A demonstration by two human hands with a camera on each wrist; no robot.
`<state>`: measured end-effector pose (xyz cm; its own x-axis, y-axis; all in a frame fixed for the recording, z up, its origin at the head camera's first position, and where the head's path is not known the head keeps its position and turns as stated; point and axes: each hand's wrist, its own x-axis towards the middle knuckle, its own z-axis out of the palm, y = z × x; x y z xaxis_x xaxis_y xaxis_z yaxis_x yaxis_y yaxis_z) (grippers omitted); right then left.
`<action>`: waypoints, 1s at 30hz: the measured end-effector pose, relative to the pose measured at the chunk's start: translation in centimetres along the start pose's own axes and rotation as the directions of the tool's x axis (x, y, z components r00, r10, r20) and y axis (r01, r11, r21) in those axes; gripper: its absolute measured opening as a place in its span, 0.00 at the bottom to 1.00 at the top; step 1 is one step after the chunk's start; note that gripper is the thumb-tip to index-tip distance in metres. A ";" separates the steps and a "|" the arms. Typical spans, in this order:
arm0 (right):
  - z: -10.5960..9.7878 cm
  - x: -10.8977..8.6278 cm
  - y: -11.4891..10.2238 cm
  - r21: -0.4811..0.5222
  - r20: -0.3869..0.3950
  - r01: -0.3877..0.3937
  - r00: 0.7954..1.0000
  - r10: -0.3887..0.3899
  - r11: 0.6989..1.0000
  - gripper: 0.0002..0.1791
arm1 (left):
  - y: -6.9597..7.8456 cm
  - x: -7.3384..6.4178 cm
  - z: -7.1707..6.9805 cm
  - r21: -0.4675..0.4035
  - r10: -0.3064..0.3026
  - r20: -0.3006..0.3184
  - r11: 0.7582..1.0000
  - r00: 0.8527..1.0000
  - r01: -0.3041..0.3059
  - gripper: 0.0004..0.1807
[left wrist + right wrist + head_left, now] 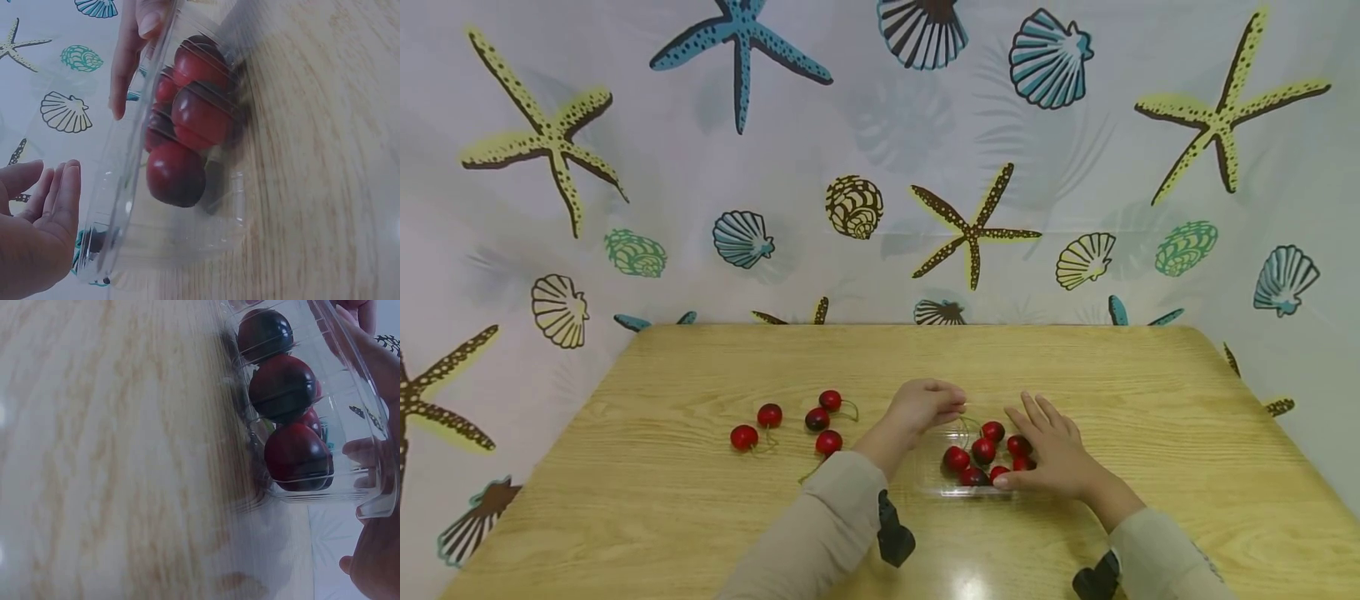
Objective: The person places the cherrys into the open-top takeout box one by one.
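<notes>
A clear plastic container (976, 492) stands on the table with several dark red cherries (983, 451) in it; one green stem rises at its back left. My left hand (925, 407) hovers over the container's left back edge, fingers together and lightly bent. In the left wrist view nothing shows between that hand's thumb and fingers (65, 194). My right hand (1060, 458) rests at the container's right side, fingers spread, thumb by the front right corner. Through the clear wall in the right wrist view, its fingers show behind the cherries (295, 456).
Several loose cherries (770, 416) with stems lie on the wooden table (647, 500) left of the left forearm. One of them (828, 442) is close to the left sleeve. A cloth (880, 125) printed with starfish and shells hangs behind the table.
</notes>
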<state>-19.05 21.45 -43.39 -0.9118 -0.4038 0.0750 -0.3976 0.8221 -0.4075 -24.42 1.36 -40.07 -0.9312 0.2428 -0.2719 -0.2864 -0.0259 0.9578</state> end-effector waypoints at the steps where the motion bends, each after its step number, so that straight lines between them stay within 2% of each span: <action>1: 0.0 0.0 0.0 -0.002 -0.001 -0.001 1.000 0.001 1.000 0.52 | 0.0 -0.1 -0.2 0.001 0.008 0.005 1.000 1.000 -0.008 0.10; 8: 0.0 0.0 -0.1 0.004 -0.007 -0.003 1.000 0.003 1.000 0.52 | -0.1 -0.8 -1.5 -0.024 0.031 0.027 0.999 0.999 -0.031 0.12; 18: 0.0 -0.1 0.1 -0.006 -0.017 0.007 1.000 -0.007 1.000 0.52 | 0.3 -2.9 -3.4 -0.053 0.059 0.044 0.997 0.997 -0.057 0.15; 30: 0.2 0.0 0.2 -0.006 -0.019 0.005 1.000 -0.005 1.000 0.53 | 0.3 -4.3 -5.9 -0.095 0.048 0.001 0.994 0.999 -0.048 0.15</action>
<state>-19.10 21.49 -43.64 -0.9114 -0.4004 0.0948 -0.4031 0.8222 -0.4018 -21.84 -5.41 -39.16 -0.9438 0.2421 -0.2252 -0.2613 -0.1290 0.9566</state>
